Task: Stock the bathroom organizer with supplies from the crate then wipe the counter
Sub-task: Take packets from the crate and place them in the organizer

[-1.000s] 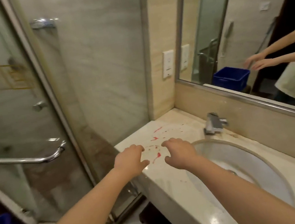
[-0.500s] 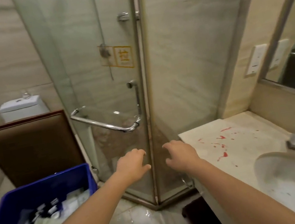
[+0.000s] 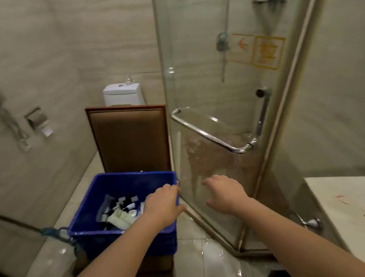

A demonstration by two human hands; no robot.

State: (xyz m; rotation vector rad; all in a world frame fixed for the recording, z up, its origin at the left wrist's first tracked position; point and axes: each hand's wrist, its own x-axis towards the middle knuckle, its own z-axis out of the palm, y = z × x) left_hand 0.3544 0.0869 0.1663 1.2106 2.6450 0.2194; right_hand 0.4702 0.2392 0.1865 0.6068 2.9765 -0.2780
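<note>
Hands bare: left hand (image 3: 164,206) hovers empty, fingers loosely curled, over the blue rectangular plastic crate (image 3: 88,218). Right hand (image 3: 226,192) likewise empty, before the glass shower door (image 3: 210,79)

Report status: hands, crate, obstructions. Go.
Both hands empty, open; left hand over the blue crate, right hand beside it. Supplies in crate. Counter red-stained, unwiped. Nothing blocking.

crate (image 3: 88,218) open-topped, chair back (image 3: 129,135) behind, shower glass (image 3: 204,85) right
</note>
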